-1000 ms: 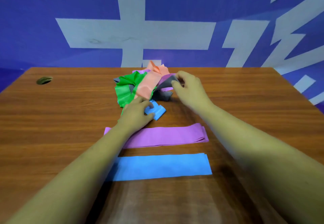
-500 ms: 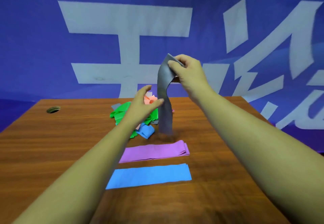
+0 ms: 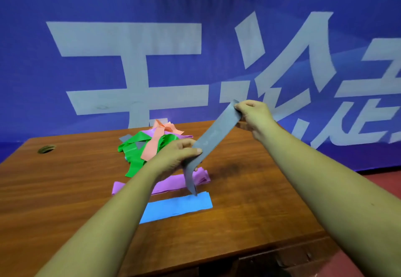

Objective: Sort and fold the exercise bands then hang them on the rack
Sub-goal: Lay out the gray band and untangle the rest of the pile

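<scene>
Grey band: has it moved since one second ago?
Yes. The grey band left the pile and rose above the table; the left hand and right hand hold it in the air, its end near the purple band.

Printed very large in pale grey-white across the blue backdrop [image 3: 65, 5]: Chinese characters, none fully in view. Leftmost, a first character [image 3: 134, 70] of two horizontal bars crossed by one vertical stroke, lower part hidden behind the table [image 3: 65, 190], so possibly 干 or 王 but not settled. To its right, a second character [image 3: 319, 44] with short slanted strokes on the left and a peaked, roof-like form on the right, partly hidden lower down; not identifiable. At the right edge, a third character [image 3: 386, 48], cropped to a few bars. On the grey band [image 3: 217, 133], a faint mark, too blurred to read.
</scene>
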`<state>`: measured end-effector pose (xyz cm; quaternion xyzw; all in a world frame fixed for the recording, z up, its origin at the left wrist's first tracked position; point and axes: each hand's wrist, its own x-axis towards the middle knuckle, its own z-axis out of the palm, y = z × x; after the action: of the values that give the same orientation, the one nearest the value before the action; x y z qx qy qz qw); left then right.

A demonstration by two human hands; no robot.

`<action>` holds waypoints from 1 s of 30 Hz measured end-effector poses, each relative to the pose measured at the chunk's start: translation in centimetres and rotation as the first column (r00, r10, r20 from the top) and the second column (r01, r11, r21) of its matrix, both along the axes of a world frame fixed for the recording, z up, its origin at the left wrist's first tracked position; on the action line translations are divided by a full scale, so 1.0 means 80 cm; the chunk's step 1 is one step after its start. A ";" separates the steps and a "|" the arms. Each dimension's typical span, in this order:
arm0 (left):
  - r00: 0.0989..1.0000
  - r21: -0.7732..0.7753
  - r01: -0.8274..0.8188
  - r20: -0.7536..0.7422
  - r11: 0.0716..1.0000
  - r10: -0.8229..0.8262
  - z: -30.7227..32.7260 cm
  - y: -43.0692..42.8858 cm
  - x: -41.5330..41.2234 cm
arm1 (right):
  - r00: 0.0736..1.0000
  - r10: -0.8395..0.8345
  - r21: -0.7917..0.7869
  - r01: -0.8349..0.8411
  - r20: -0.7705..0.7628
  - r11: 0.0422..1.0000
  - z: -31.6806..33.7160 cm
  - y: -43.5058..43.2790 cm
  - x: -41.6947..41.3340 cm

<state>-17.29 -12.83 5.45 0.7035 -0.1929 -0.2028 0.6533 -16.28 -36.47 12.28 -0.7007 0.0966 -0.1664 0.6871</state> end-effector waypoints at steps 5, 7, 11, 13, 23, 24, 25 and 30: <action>0.998 0.247 0.068 -0.018 0.967 -0.066 -0.025 -0.010 -0.015 | 0.961 -0.221 -0.019 0.221 -0.169 0.975 -0.083 -0.073 -0.021; 1.000 0.252 0.026 -0.019 0.967 -0.022 -0.035 -0.020 -0.016 | 0.940 -0.268 -0.056 0.262 -0.211 0.964 -0.113 -0.102 -0.034; 0.988 0.299 -0.155 0.052 0.942 0.146 -0.065 -0.048 -0.012 | 0.912 -0.340 -0.162 0.309 -0.230 0.937 -0.162 -0.145 -0.066; 0.971 0.337 -0.238 0.099 0.911 0.218 -0.080 -0.066 -0.011 | 0.899 -0.380 -0.235 0.329 -0.217 0.914 -0.177 -0.164 -0.078; 0.868 0.515 -0.390 0.481 0.763 0.119 -0.124 -0.127 0.011 | 0.880 -0.398 -0.541 0.210 -0.258 0.815 -0.207 -0.221 -0.059; 0.858 0.537 -0.397 0.506 0.744 0.092 -0.128 -0.131 0.014 | 0.882 -0.395 -0.559 0.197 -0.259 0.805 -0.209 -0.224 -0.053; 0.848 0.548 -0.404 0.524 0.732 0.076 -0.133 -0.135 0.017 | 0.883 -0.391 -0.578 0.184 -0.258 0.795 -0.211 -0.226 -0.048; 0.817 0.585 -0.433 0.576 0.686 0.025 -0.150 -0.148 0.029 | 0.886 -0.411 -0.629 0.197 -0.215 0.752 -0.227 -0.235 -0.031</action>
<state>-14.96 -24.70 -6.59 0.9417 -0.1794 0.0271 0.2832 -18.77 -55.23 -5.85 -0.8709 0.2714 -0.1758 0.3701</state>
